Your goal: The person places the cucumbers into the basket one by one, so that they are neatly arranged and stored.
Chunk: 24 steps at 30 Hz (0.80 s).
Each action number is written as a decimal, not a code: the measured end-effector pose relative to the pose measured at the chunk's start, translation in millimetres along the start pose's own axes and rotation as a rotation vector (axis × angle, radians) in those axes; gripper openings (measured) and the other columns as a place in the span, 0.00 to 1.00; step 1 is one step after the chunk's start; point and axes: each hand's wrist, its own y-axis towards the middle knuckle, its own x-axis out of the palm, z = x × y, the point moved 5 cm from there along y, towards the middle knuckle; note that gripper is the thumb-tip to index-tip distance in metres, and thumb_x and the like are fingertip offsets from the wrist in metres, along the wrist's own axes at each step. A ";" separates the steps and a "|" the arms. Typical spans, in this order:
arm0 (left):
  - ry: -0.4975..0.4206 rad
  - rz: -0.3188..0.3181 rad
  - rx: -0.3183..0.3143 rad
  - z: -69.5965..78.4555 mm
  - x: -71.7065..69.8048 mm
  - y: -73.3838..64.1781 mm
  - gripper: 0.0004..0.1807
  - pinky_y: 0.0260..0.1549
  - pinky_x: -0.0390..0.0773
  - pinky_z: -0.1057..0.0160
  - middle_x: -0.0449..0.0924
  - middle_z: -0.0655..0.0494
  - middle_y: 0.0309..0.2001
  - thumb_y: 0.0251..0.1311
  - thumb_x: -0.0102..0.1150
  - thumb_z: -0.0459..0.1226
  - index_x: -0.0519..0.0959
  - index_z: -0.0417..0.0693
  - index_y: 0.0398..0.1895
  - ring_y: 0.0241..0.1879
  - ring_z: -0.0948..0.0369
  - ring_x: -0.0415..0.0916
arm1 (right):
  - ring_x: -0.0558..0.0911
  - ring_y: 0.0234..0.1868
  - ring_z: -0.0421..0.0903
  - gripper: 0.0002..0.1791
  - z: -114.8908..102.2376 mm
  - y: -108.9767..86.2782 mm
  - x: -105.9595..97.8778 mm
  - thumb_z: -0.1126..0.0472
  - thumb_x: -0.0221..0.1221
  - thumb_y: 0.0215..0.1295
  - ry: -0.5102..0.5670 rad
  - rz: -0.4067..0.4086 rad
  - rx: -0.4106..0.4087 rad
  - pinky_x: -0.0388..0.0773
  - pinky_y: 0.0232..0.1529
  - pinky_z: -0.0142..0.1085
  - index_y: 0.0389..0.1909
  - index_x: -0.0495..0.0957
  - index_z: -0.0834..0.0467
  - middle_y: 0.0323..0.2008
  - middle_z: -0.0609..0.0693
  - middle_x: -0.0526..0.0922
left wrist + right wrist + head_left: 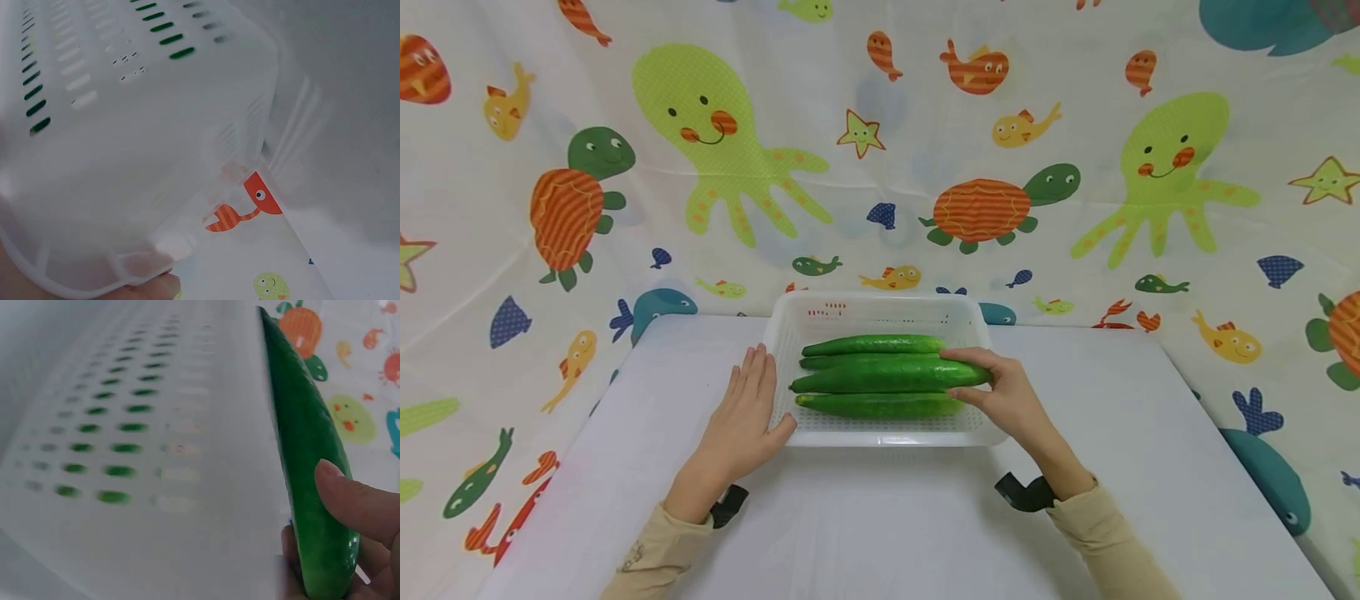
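Observation:
A white plastic basket (pixel 880 438) with slotted walls holds several long green cucumbers, lying side by side. My right hand (pixel 1003 392) grips the right end of one cucumber (pixel 887 375), which lies over its neighbours. In the right wrist view, the thumb (pixel 356 500) presses one side of the gripped cucumber (pixel 312 462), which rises above the basket wall. One cucumber (pixel 872 344) lies at the back and another (pixel 880 406) at the front. My left hand (pixel 741 417) rests with straight fingers against the basket's left rim; in the left wrist view, the basket (pixel 137 162) hides most of it.
The basket stands on a white-covered table (pixel 880 525). Behind it hangs a white cloth (pixel 865 217) printed with sea animals. Black straps (pixel 1028 493) are on both wrists.

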 end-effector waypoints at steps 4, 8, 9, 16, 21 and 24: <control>-0.006 -0.005 0.000 0.5 -0.3 0.0 0.46 0.73 0.39 0.42 0.35 0.29 0.76 0.62 0.48 0.44 0.44 0.21 0.73 0.76 0.39 0.32 | 0.76 0.60 0.52 0.27 15.4 -4.9 13.0 0.71 0.70 0.54 -0.024 -0.023 0.043 0.76 0.57 0.51 0.57 0.82 0.54 0.58 0.51 0.80; -0.004 -0.010 -0.001 0.2 -0.4 -0.5 0.46 0.73 0.39 0.42 0.35 0.29 0.76 0.62 0.48 0.43 0.43 0.22 0.74 0.76 0.39 0.31 | 0.77 0.60 0.54 0.27 21.4 -6.8 21.9 0.71 0.71 0.52 -0.079 -0.043 0.007 0.74 0.58 0.53 0.56 0.83 0.54 0.57 0.52 0.81; -0.004 -0.013 -0.003 0.1 -0.6 -0.7 0.46 0.73 0.39 0.42 0.35 0.29 0.77 0.62 0.48 0.43 0.43 0.22 0.74 0.77 0.39 0.31 | 0.76 0.61 0.54 0.27 21.3 -7.0 23.6 0.71 0.71 0.52 -0.098 -0.047 -0.006 0.73 0.59 0.53 0.55 0.83 0.54 0.56 0.52 0.81; 0.001 -0.021 -0.013 0.5 -1.2 -1.4 0.46 0.73 0.38 0.43 0.34 0.30 0.77 0.62 0.47 0.44 0.44 0.21 0.73 0.77 0.40 0.31 | 0.76 0.61 0.55 0.27 21.7 -6.7 33.4 0.72 0.71 0.51 -0.180 -0.073 -0.063 0.71 0.62 0.53 0.55 0.82 0.55 0.55 0.52 0.82; 0.002 -0.018 -0.014 0.9 -1.9 -1.6 0.46 0.73 0.39 0.42 0.34 0.30 0.77 0.62 0.48 0.43 0.44 0.21 0.73 0.77 0.40 0.31 | 0.77 0.61 0.55 0.27 21.5 -6.9 36.5 0.71 0.71 0.51 -0.210 -0.094 -0.062 0.72 0.61 0.53 0.55 0.82 0.56 0.55 0.53 0.82; 0.003 -0.017 -0.011 0.8 -1.5 -1.0 0.46 0.73 0.39 0.42 0.34 0.30 0.77 0.62 0.48 0.43 0.44 0.21 0.73 0.77 0.40 0.31 | 0.76 0.61 0.56 0.26 22.0 -6.7 37.4 0.71 0.72 0.51 -0.232 -0.101 -0.017 0.72 0.61 0.54 0.54 0.83 0.56 0.55 0.55 0.82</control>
